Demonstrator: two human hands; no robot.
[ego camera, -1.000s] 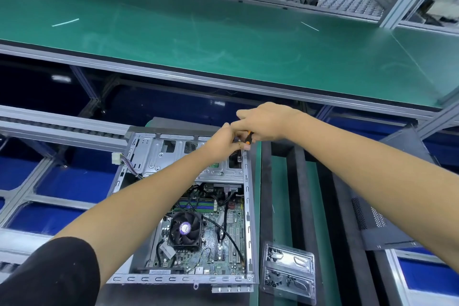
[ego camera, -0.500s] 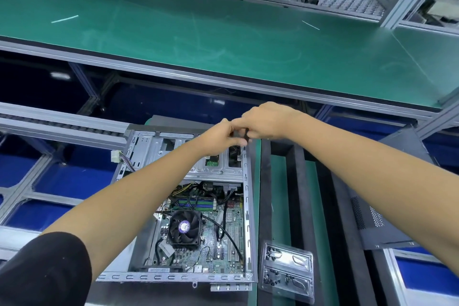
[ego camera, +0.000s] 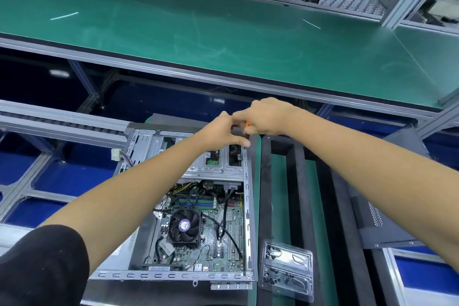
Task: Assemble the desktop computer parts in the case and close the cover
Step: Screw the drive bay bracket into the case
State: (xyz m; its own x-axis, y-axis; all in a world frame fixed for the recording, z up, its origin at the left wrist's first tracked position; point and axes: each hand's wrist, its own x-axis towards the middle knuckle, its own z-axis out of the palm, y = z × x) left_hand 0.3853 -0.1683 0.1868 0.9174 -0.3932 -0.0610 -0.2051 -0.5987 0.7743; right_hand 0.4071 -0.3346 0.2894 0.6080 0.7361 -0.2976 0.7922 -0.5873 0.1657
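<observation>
No readable text; sticker on fan hub (ego camera: 184,225) and label on case rail (ego camera: 159,269) too blurred.

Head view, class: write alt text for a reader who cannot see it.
Both hands, left and right, meet at the far right corner of an open computer case, the right gripping an orange-handled tool. Inside lie the motherboard and its cooling fan; a clear tray of screws sits to the right.

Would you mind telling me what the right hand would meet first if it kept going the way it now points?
The right hand, gripping an orange-handled tool, points leftward at the left hand over the open grey metal computer case. It would likely meet the left hand's fingertips almost at once, though depth is unclear.
</observation>
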